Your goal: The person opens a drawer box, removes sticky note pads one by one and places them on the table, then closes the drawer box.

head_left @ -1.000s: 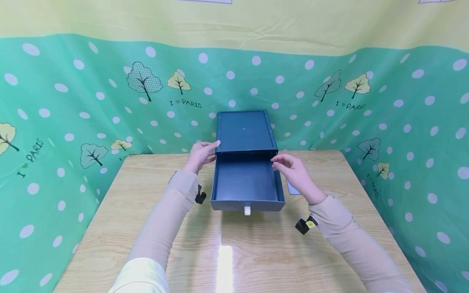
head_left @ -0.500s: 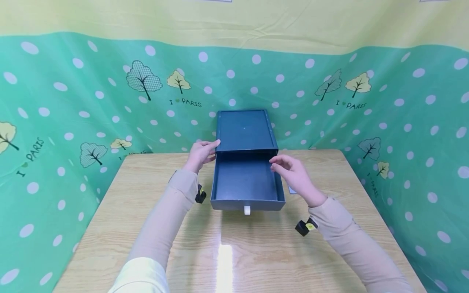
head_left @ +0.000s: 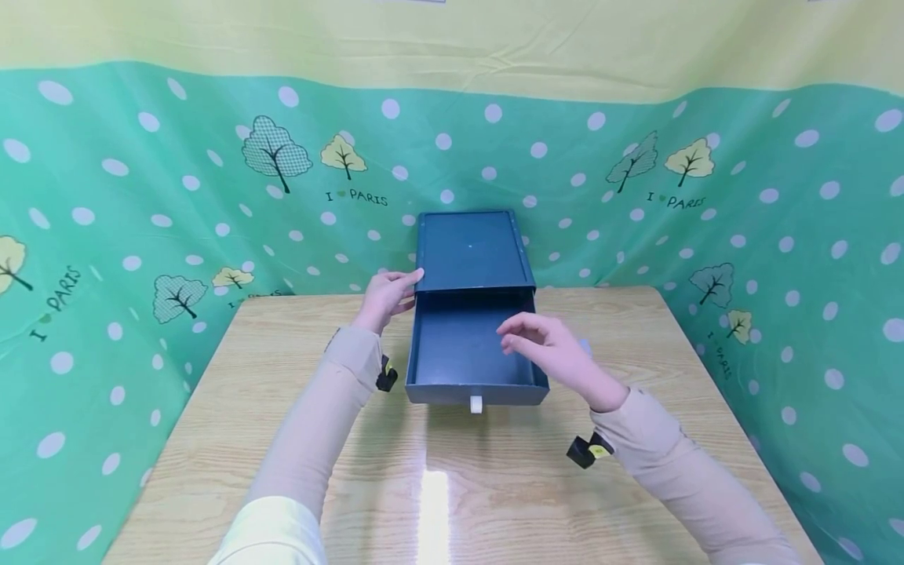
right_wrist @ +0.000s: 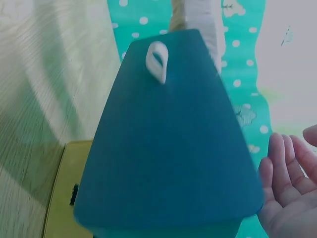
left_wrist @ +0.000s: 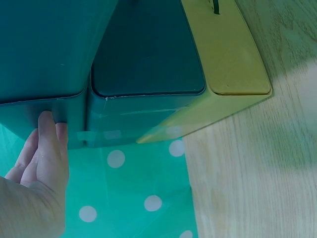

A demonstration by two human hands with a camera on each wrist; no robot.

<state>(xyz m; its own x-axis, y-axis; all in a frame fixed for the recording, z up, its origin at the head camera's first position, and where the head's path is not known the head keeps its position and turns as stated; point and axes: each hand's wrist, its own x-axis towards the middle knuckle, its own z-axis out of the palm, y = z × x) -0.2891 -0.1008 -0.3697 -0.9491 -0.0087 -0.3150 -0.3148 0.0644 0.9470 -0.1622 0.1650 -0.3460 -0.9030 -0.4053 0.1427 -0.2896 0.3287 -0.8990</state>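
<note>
A dark blue drawer unit (head_left: pixel 473 251) stands against the back cloth, its top drawer (head_left: pixel 472 345) pulled out with a bare floor showing. My left hand (head_left: pixel 384 300) touches the unit's left side, thumb at the top edge; the left wrist view shows this hand (left_wrist: pixel 42 173) with nearly straight fingers against the blue side. Above the drawer's right part, my right hand (head_left: pixel 554 349) has its fingers loosely bent and holds nothing. The right wrist view has the hand (right_wrist: pixel 292 183) beside the drawer front (right_wrist: pixel 163 148), which carries a white loop (right_wrist: pixel 157 62).
A yellow drawer (left_wrist: pixel 237 64) lies below the blue ones in the left wrist view. Part of a light blue flat piece (head_left: pixel 585 346) shows behind my right hand on the wooden table (head_left: pixel 282 408). Patterned green cloth (head_left: pixel 212 196) surrounds the back and sides.
My right hand has moved left and slightly towards me, from the drawer's right edge to over its inside. My left hand and the drawer have stayed where they were.
</note>
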